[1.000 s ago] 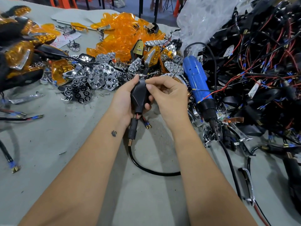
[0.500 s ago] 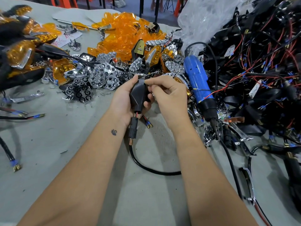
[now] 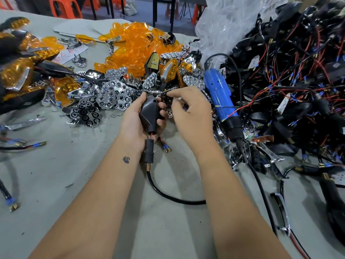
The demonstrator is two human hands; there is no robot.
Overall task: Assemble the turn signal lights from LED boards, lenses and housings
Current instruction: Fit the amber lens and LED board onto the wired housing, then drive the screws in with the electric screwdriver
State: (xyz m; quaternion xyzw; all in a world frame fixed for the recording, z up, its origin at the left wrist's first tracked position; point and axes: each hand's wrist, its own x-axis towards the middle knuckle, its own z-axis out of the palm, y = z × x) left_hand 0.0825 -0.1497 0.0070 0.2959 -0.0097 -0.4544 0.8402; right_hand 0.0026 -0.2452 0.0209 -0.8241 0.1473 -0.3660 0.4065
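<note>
Table (image 3: pixel 56 165) carries the stock: wired black housings (image 3: pixel 280 75) heaped right, amber lenses (image 3: pixel 134 45) at the back, chrome reflectors (image 3: pixel 110 96) mid-bench. Left hand (image 3: pixel 136 120) is clamped round one housing (image 3: pixel 150 114), lead hanging below. Right hand (image 3: pixel 190 113) pinches a reflector piece (image 3: pixel 168 94) at the housing mouth. Advice: square the piece to the opening, keep wires clear, press evenly.

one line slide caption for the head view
Left hand grips a black housing; right hand pinches a chrome part beside it.
</note>
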